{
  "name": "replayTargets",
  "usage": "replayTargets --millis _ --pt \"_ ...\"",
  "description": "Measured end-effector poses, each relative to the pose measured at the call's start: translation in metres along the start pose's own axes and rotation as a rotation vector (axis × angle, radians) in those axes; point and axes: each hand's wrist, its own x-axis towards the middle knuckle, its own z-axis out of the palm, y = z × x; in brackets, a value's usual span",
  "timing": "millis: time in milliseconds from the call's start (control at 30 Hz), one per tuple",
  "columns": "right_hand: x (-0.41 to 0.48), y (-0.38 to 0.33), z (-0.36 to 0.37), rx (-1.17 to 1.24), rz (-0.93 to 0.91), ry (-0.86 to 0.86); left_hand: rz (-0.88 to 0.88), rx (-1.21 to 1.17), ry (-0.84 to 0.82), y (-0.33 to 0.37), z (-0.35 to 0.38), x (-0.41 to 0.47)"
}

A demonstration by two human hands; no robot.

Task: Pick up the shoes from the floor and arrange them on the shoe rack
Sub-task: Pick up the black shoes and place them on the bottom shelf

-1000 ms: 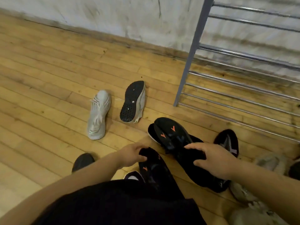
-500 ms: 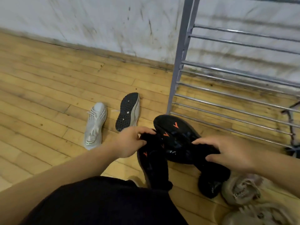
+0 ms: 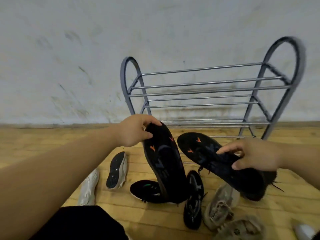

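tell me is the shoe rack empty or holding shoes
Empty where visible: the shoe rack shows only bare bars. The left hand and right hand hold the black shoes before it.

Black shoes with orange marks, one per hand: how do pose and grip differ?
Pose: the black orange-marked shoe in the left hand hangs steeply, near upright; the black orange-marked shoe in the right hand slants shallower. Grip: the left hand pinches its shoe's top end; the right hand grips its shoe nearer the middle. Shared: same black-and-orange look, both held before the grey metal shoe rack.
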Motion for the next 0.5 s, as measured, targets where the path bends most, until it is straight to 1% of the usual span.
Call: replayTargets --millis 167,267,400,500 --pt "-0.019 0.024 0.012 -0.035 0.082 -0.089 -0.022 -0.088 0.055 0.009 0.069 -0.009" --pt "-0.031 0.039 0.015 -0.005 0.154 -0.109 -0.024 -0.038 0.066 0.018 0.09 -0.002" --pt "-0.032 0.065 0.016 0.14 0.233 -0.022 -0.077 -0.078 0.091 0.026 0.1 0.012" --pt "-0.024 0.082 0.018 0.296 0.292 0.083 -0.102 -0.189 0.118 0.026 0.109 0.025"
